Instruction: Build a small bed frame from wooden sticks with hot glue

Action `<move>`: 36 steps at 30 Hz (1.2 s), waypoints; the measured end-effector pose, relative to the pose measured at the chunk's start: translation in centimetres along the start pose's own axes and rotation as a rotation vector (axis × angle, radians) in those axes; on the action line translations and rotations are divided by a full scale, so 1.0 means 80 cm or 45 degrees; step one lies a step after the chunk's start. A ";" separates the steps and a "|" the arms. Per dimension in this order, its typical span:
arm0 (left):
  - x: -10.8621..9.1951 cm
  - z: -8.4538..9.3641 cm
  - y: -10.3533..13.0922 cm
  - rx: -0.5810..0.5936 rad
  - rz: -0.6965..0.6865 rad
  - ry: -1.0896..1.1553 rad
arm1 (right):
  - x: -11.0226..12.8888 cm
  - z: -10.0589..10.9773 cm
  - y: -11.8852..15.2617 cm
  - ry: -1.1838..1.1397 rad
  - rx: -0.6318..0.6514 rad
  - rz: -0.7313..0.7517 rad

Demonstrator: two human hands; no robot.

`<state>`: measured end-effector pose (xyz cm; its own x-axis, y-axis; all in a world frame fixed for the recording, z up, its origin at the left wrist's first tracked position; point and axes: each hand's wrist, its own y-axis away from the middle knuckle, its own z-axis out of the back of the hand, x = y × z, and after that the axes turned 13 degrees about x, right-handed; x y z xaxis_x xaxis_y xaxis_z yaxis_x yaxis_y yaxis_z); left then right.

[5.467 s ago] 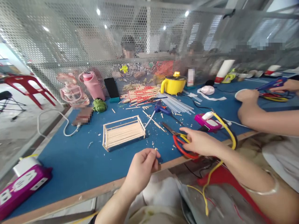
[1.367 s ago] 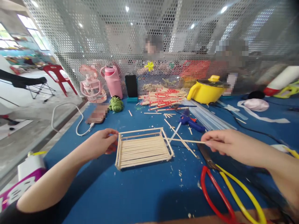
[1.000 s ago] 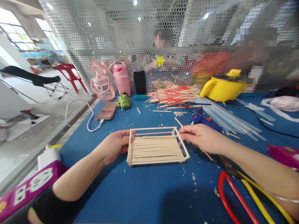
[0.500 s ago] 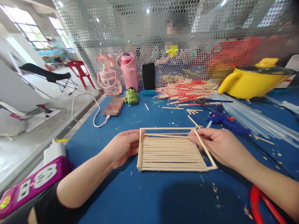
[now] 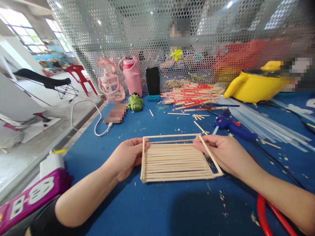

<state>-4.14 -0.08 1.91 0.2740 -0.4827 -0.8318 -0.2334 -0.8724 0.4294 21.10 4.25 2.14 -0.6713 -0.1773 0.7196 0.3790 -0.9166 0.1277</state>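
- L hand [image 5: 128, 156]: forearm in from lower left, fingers curled round left end of the stick tray [image 5: 177, 159], thumb on its top rail.
- R hand [image 5: 221, 154]: arm in from lower right, fingertips pinching a thin stick [image 5: 172, 141] at tray's far right corner.
- Tray sits flat on blue table [image 5: 157, 209], between both hands.
- Glue gun [image 5: 231, 125] just beyond R hand.

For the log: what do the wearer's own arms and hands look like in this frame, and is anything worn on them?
Both are bare: no gloves, rings or watch show on the left hand or the right hand. The left arm has a black sleeve ending at about the elbow, with the forearm uncovered below it. The right forearm is uncovered as far as the picture's edge; whether anything is worn higher up cannot be told.
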 end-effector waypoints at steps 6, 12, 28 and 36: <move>0.000 0.000 0.002 0.001 0.033 0.008 | -0.002 0.002 0.003 -0.023 0.066 0.023; -0.001 0.010 0.001 0.148 0.024 0.033 | -0.010 0.002 0.004 0.094 0.059 0.141; -0.006 0.011 0.006 0.087 0.152 -0.029 | -0.013 0.008 0.008 0.063 0.043 0.252; -0.014 0.006 0.009 0.113 0.205 -0.014 | -0.021 0.011 0.009 0.136 0.142 0.344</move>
<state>-5.08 -0.14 3.00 0.2163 -0.6141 -0.7590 -0.3552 -0.7736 0.5247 23.03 4.18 1.62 -0.5976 -0.4512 0.6628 0.6164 -0.7872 0.0198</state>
